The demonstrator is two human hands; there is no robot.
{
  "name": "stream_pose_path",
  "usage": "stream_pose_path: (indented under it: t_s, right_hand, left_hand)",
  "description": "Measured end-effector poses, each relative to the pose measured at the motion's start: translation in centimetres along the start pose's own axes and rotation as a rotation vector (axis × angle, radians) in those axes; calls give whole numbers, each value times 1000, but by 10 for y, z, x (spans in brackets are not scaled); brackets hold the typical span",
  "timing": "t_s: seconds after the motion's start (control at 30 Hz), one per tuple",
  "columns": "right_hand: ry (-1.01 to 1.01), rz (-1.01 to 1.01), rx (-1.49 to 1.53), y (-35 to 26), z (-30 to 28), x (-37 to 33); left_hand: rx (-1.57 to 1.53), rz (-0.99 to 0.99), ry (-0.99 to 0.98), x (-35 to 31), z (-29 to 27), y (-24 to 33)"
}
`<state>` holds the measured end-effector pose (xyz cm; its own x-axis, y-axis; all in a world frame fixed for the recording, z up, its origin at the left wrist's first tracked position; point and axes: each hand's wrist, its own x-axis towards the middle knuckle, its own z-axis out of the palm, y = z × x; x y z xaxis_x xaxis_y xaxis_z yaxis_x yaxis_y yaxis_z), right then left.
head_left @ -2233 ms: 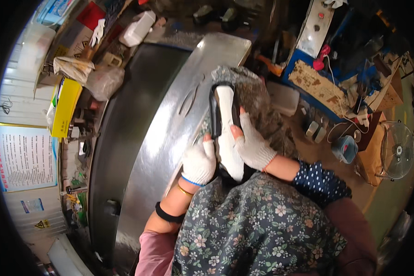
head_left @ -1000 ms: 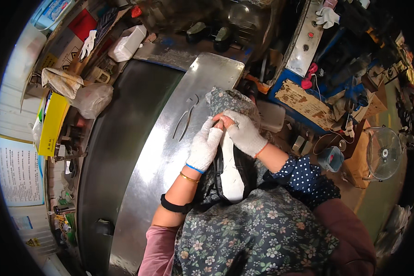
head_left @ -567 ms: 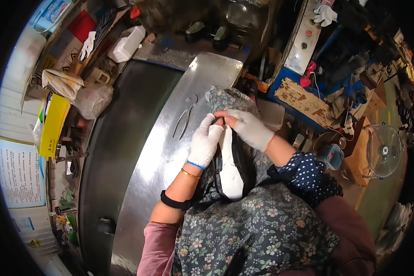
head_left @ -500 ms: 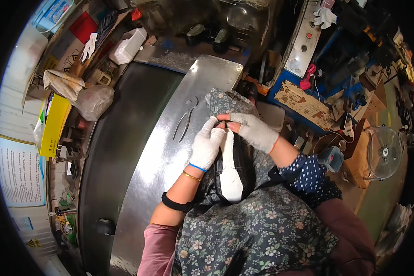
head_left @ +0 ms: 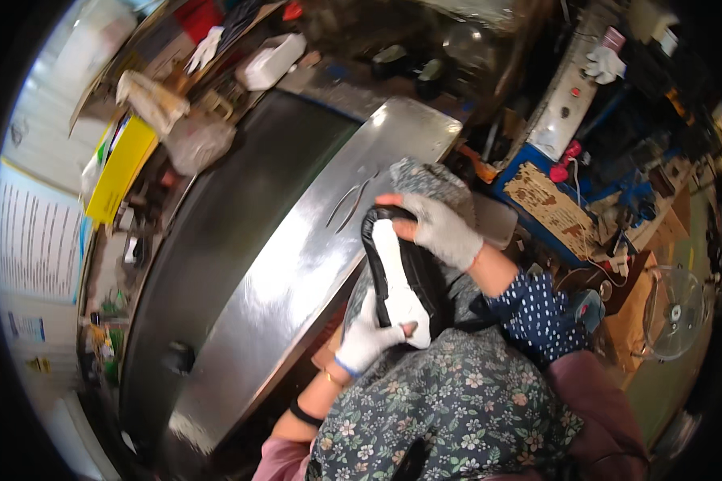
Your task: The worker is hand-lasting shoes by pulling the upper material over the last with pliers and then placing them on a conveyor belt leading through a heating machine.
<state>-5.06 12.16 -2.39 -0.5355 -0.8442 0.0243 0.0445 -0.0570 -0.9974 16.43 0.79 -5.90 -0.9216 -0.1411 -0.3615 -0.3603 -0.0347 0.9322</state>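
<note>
A black shoe upper [head_left: 427,276] lies sole side up over my lap, with a long white insole [head_left: 395,268] along its underside. My left hand [head_left: 367,341], in a white fingerless glove, grips the near end, its thumb on the insole. My right hand [head_left: 443,232], gloved the same way, is wrapped over the far end with its fingers on the black edge. The palm sides of both hands are hidden. Beyond my left hand, a slim tool with two curved dark handles [head_left: 348,207] rests on the shiny metal bench top [head_left: 297,248].
A dark conveyor belt [head_left: 217,216] runs left of the bench, with a small black piece [head_left: 178,357] on it. A yellow box [head_left: 122,170] and a clear plastic bag [head_left: 199,143] sit at the left. To the right stand a blue machine [head_left: 529,210] and a round fan [head_left: 675,313].
My left hand has moved from the far end of the shoe upper to its near end. The right hand stays at the far end, fingers now spread over it. The view has turned somewhat.
</note>
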Motion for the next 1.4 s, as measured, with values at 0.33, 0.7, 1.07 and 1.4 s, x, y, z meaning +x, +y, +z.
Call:
stream_pose_path:
  t_s: [0.33,0.7,1.07,1.4]
  right_hand:
    - [-29,590,-1310,55,86,146]
    - [193,621,-971,94,85,181]
    - [32,322,-884,118,57,177]
    - [110,-73,101,-16,57,84]
  left_hand:
    - [-385,-196,342,-51,-96,-16]
    - [-709,-206,377,-53,-66,-49]
    - [-765,-231,424,-55,-63,-56]
    - [-785,-190,424,-55,-66,-65]
